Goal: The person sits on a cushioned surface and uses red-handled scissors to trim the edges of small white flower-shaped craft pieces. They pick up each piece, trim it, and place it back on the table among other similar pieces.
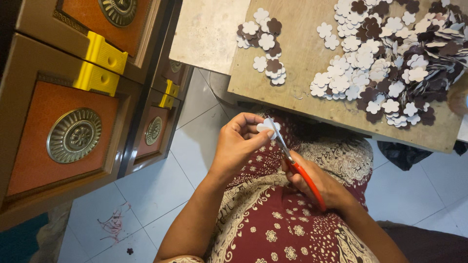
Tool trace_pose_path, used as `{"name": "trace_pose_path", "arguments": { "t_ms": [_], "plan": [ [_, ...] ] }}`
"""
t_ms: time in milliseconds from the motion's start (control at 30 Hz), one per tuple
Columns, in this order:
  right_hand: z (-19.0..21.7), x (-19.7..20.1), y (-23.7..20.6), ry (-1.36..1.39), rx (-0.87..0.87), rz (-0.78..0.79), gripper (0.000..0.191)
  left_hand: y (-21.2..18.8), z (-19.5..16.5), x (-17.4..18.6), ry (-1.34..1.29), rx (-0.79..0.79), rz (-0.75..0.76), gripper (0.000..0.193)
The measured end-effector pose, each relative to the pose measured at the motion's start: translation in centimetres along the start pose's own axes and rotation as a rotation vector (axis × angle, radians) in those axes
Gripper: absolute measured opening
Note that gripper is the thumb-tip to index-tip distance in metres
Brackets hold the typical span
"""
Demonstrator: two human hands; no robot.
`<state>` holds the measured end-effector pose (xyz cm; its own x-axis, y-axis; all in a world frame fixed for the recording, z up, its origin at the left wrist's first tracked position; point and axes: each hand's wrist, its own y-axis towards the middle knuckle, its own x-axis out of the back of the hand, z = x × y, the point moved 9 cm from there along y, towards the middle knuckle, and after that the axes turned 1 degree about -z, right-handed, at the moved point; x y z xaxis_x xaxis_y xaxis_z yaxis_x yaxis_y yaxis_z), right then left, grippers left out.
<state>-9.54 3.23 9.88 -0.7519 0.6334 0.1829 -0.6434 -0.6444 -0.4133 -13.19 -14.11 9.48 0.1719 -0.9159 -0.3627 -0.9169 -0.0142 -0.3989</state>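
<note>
At the far left, two carved panels with round brass medallions run out of view, and yellow corner guards sit where they meet; two more panels stand behind, half hidden. On the floor below lies a tangle of reddish threads, too small to make out.

My left hand is raised over my lap, wrist bent, fingers curled; its grip pinches one white flower cutout between thumb and fingertips. The cutout is partly covered by my fingers, so I cannot see its whole outline.

One pair of scissors with orange handles meets the cutout from below, blades pointing up and left. My right hand is closed around the handles, and most of the handle loops are buried in the fist. Whether the blades are apart or together, I cannot tell.

On the table above sit two heaps of flower cutouts: a small heap of white and brown ones, roughly twenty, and to the right a large heap far too overlapped to count, cut off by the top and right edges.
</note>
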Motion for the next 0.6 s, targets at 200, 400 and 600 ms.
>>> {"name": "trace_pose_path", "arguments": {
  "t_ms": [200, 400, 600],
  "plan": [
    [-0.39, -0.11, 0.04, 0.015, 0.007, -0.002, 0.085, 0.39, 0.13, 0.23, 0.018, -0.009, 0.000, 0.027],
    [-0.16, -0.22, 0.03, 0.008, 0.025, 0.015, 0.083, 0.75, 0.44, 0.37, -0.032, -0.032, 0.024, 0.028],
    [0.43, 0.03, 0.00, -0.025, 0.045, 0.024, 0.080, 0.66, 0.04, 0.82, 0.028, -0.047, -0.009, 0.028]
  ]
}}
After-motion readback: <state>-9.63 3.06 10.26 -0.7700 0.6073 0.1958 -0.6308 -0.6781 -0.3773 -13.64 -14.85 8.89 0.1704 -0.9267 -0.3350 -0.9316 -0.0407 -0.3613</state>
